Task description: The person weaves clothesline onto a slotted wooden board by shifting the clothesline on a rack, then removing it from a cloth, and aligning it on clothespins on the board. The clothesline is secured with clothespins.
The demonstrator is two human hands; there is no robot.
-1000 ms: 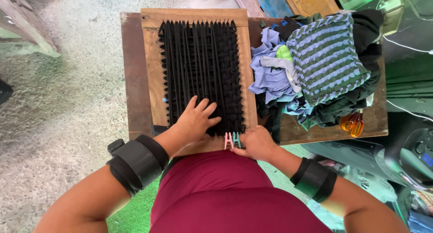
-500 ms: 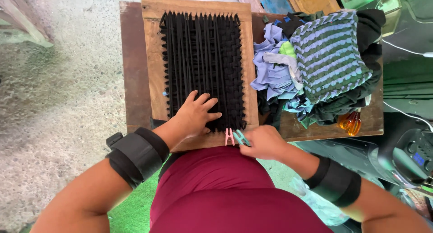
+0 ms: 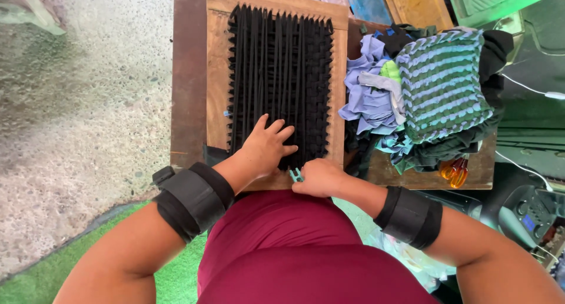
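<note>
Single head-worn view, steeply downward (close over the lap)

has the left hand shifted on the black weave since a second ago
No. The left hand rests flat on the same lower part of the black weave, just above the wooden frame's near edge.

screen: small blue rectangular display [image 3: 528, 222] on a dark grey device at the lower right edge, well apart from the wooden table [image 3: 189, 74] | packages: none clearly visible | labels: none legible as such | signs: none
</note>
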